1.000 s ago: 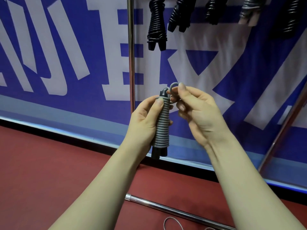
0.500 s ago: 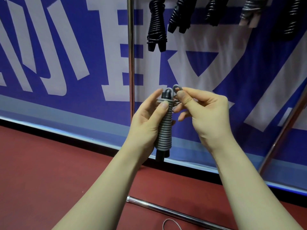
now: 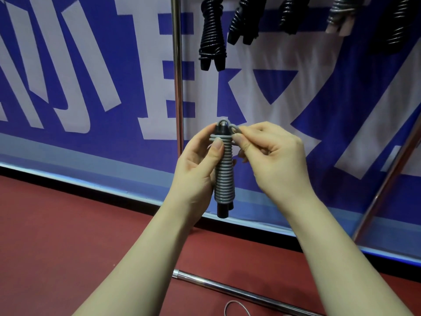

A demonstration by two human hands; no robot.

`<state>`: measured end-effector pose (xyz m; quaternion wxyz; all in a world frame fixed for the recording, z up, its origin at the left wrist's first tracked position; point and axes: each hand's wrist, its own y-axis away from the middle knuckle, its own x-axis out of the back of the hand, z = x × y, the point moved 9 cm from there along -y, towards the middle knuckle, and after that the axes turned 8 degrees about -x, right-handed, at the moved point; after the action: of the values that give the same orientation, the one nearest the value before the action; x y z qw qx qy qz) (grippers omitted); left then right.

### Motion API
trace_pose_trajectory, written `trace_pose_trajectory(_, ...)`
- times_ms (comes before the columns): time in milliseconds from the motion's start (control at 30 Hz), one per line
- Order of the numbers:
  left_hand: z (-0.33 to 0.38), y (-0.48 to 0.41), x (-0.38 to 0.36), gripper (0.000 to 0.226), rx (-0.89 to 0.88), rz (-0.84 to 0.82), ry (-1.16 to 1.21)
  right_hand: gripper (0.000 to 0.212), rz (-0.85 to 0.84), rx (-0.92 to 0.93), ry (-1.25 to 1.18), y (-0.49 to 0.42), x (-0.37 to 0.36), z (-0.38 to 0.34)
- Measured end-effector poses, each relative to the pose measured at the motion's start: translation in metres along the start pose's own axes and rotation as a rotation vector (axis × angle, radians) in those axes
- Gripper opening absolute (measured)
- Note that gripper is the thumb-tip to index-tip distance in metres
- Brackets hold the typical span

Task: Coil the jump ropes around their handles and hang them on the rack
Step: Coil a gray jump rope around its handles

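The only writing stands on the blue banner point(image 3: 68, 144) across the wall: very large white characters, all cut off by the top edge of the view, so none can be read with certainty. At the banner's left are long slanted strokes. Beside the upright rack pole point(image 3: 177, 87), partly crossed by it, short horizontal bars stack above one wide base stroke, resembling 主 or 王; which cannot be told. Toward the banner's right edge only broad angular fragments show.
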<state>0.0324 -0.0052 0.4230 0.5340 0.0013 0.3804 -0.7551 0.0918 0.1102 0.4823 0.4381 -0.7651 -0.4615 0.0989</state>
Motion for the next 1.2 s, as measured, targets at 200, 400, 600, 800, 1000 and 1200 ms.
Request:
trace_pose_trajectory(200,0.002,0.003,-0.003,0.037,-0.027,-0.03,-0.02,0.016,0.031,0.092,0.165,0.0,-0.005,-0.005)
trace_pose_trajectory(400,0.003,0.002,0.001,0.031,-0.046,-0.048,-0.058,0.019,0.002,0.063,0.243,-0.002,-0.007,-0.005)
trace_pose_trajectory(600,0.003,0.001,-0.004,0.031,-0.066,-0.088,-0.08,0.02,-0.051,0.006,0.209,-0.004,-0.005,0.006)
trace_pose_trajectory(800,-0.005,0.0,-0.001,0.036,0.017,0.001,0.033,0.017,0.117,-0.098,-0.034,-0.003,0.005,0.016)
trace_pose_trajectory(1000,-0.002,0.0,-0.004,0.032,0.005,-0.041,0.037,0.017,0.024,0.052,0.086,-0.001,-0.003,0.005)
trace_pose_trajectory(1200,-0.002,0.001,-0.001,0.037,0.005,-0.036,0.021,0.019,0.034,0.079,0.201,-0.002,-0.005,0.0)
